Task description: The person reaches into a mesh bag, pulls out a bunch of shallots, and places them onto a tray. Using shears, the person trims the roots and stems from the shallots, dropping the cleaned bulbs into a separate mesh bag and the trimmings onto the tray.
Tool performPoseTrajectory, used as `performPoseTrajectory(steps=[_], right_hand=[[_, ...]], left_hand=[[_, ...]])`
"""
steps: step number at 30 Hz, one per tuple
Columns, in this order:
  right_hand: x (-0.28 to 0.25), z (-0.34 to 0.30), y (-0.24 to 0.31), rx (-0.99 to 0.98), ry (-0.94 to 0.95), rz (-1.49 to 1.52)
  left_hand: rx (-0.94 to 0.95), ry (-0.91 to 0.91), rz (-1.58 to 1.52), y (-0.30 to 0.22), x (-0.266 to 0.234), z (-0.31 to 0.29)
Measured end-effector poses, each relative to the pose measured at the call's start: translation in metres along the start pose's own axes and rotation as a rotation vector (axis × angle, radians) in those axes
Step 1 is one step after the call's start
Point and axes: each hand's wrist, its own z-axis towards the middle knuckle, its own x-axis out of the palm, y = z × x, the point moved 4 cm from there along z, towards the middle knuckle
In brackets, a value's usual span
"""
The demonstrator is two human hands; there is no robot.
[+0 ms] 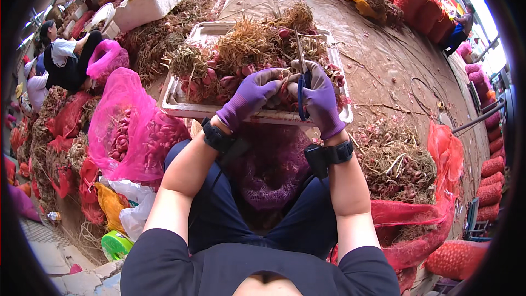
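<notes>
The shallot sits pinched in my left hand over the white tray so trimmings fall in, while my right hand grips the blue-handled scissors upright.

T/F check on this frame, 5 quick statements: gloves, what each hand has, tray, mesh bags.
1. Both hands wear purple gloves. True: left hand and right hand are gloved in purple.
2. The right hand holds a kitchen knife. False: it holds blue-handled scissors, blades pointing up.
3. The shallow white rectangular tray is empty. False: it is piled with reddish shallots with dry straw-coloured roots.
4. A pink mesh bag holding shallots lies on the person's left. True.
5. The left hand rests on the knee. False: it is at the tray, fingers on a shallot beside the right hand.
</notes>
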Motion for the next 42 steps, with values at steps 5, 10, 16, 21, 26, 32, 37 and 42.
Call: performPoseTrajectory(steps=[5,10,16,21,26,32,37,42], right_hand=[[0.002,-0.003,0.003,0.016,-0.025,-0.079],[-0.002,0.001,-0.004,0.008,-0.084,0.030],[-0.003,-0.001,-0.016,0.187,-0.064,0.493],[-0.001,-0.003,-0.018,0.240,-0.144,0.502],[-0.010,0.000,-0.024,-0.184,-0.415,-0.260],[-0.031,0.003,-0.025,-0.042,-0.558,-0.248],[-0.008,0.008,-0.023,0.025,-0.256,0.162],[0.003,0.006,-0.029,-0.012,-0.200,0.216]], left_hand=[[-0.069,0.011,0.035,0.009,-0.005,0.003],[-0.087,0.038,-0.258,0.021,-0.009,0.011],[0.330,-0.073,0.229,0.002,0.005,0.004],[0.484,-0.103,0.547,-0.011,0.009,-0.003],[0.067,0.067,0.161,-0.001,0.007,0.001],[0.008,0.060,-0.242,0.002,0.003,0.003],[-0.011,0.107,-0.373,0.009,-0.002,0.006],[0.205,-0.041,0.003,0.008,-0.001,0.006]])
